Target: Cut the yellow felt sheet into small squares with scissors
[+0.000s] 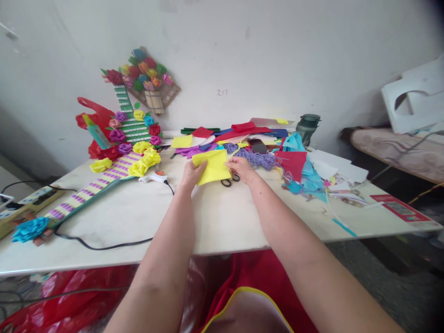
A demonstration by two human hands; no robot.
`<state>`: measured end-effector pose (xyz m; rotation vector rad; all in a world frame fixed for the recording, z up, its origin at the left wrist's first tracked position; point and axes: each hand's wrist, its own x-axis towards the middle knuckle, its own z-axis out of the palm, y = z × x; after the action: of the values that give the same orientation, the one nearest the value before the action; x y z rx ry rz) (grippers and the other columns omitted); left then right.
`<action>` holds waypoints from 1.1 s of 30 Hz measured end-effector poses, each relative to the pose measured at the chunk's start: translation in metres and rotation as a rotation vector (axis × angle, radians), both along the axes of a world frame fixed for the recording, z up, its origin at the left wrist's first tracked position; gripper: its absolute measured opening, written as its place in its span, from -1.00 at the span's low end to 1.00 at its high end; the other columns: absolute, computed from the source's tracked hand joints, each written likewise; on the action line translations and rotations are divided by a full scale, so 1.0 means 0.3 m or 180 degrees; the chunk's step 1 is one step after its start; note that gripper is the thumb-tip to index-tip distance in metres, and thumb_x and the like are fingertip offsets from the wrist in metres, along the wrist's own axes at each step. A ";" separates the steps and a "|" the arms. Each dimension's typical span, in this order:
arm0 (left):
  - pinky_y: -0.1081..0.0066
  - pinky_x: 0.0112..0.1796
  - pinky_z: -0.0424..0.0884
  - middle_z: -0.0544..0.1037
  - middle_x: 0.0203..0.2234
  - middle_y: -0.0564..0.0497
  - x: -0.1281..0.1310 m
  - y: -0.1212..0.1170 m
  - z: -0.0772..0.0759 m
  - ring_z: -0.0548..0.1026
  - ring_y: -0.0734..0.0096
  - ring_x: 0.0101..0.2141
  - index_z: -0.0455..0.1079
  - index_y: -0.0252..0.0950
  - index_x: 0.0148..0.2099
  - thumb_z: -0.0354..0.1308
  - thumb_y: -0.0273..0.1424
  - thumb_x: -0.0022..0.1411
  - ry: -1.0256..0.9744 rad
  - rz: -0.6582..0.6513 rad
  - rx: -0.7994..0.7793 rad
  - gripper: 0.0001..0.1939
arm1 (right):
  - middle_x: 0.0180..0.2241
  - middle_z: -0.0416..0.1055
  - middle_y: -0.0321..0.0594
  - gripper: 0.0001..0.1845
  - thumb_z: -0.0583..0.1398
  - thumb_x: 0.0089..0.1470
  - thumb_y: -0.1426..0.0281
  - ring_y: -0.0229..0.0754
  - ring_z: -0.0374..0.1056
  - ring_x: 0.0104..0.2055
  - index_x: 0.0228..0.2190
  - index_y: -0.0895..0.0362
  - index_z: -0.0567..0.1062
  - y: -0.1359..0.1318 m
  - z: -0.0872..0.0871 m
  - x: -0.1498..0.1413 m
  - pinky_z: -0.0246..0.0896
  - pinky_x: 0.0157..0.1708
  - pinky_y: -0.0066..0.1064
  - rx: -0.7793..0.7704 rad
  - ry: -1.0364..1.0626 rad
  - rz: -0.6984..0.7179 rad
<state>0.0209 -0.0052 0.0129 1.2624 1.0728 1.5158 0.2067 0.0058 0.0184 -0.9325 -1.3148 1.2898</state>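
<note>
- The yellow sheet is held above the middle of the counter, tilted toward the viewer.
- The left edge of the sheet is gripped by the fingers of the left hand, with the thumb laid over the front face.
- The upper right edge is pinched between the thumb and fingers of the right hand.
- Black scissor handles are seen just beside the lower right corner of the sheet; the blades cannot be made out.
- A white glue gun is placed to the left of the left hand, with a black cord run across the counter.
- Purple yarn is heaped behind the right hand; a red piece and blue scraps are located farther right.
- Coloured sheets are piled along the wall, and a dark bottle is stood at the right end of the pile.
- On the left, a purple-striped strip is laid flat, with yellow flowers gathered at its far end.
- A green-striped panel, edged with flowers, is stood upright behind it.
- A bouquet is mounted on the wall.
</note>
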 end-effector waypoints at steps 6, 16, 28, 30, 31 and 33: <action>0.37 -0.33 0.43 0.55 -0.38 -0.09 -0.016 0.005 -0.005 0.52 0.28 -0.36 0.44 -0.34 -0.26 0.27 -0.25 -0.11 -0.0055 0.0017 0.0083 -0.65 | -0.67 0.34 -0.35 -0.78 0.25 -0.26 0.29 -0.36 0.20 -0.73 -0.53 0.16 0.40 0.006 0.000 0.004 0.14 -0.70 -0.51 0.0008 0.0035 0.0050; 0.29 -0.26 0.45 0.55 -0.32 -0.14 -0.037 0.006 -0.008 0.52 0.20 -0.29 0.45 -0.36 -0.25 0.32 -0.32 -0.14 -0.0793 0.0026 -0.0179 -0.65 | -0.26 0.49 -0.12 -0.72 0.22 -0.17 0.36 -0.07 0.37 -0.18 -0.31 0.09 0.53 -0.006 0.030 0.023 0.20 -0.24 -0.37 0.0956 -0.4008 -0.0845; 0.29 -0.16 0.43 0.53 -0.21 -0.09 -0.050 0.026 -0.017 0.52 0.28 -0.25 0.41 -0.31 -0.17 0.27 -0.40 -0.04 -0.1203 0.0065 0.0161 -0.69 | -0.15 0.45 -0.03 -0.64 0.16 -0.14 0.45 0.02 0.36 -0.10 -0.21 0.13 0.50 -0.133 0.138 -0.056 0.23 -0.23 -0.31 0.0720 -0.5267 -0.0091; 0.29 -0.15 0.43 0.52 -0.19 -0.09 -0.053 0.029 -0.019 0.51 0.29 -0.23 0.41 -0.31 -0.17 0.26 -0.41 -0.03 -0.1210 0.0082 0.0195 -0.69 | -0.14 0.44 -0.02 -0.64 0.15 -0.14 0.47 0.02 0.35 -0.08 -0.21 0.14 0.50 -0.124 0.134 -0.051 0.23 -0.20 -0.30 0.0809 -0.5289 -0.0154; 0.28 -0.14 0.42 0.52 -0.19 -0.09 -0.054 0.031 -0.019 0.51 0.28 -0.23 0.41 -0.31 -0.17 0.26 -0.41 -0.02 -0.1214 0.0095 0.0215 -0.69 | -0.14 0.44 -0.01 -0.63 0.15 -0.14 0.47 0.02 0.34 -0.07 -0.20 0.15 0.50 -0.115 0.131 -0.044 0.22 -0.19 -0.29 0.0828 -0.5266 -0.0208; 0.27 -0.14 0.42 0.51 -0.18 -0.10 -0.056 0.035 -0.019 0.51 0.27 -0.22 0.41 -0.31 -0.18 0.26 -0.41 -0.02 -0.1231 0.0145 0.0217 -0.71 | -0.14 0.44 -0.02 -0.63 0.17 -0.14 0.44 0.03 0.34 -0.07 -0.20 0.13 0.51 -0.091 0.121 -0.022 0.22 -0.18 -0.27 0.0763 -0.5102 -0.0347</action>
<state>0.0041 0.0053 0.0071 0.9404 0.8059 1.7549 0.2000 -0.0215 0.0546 -1.9204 -2.4125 0.0238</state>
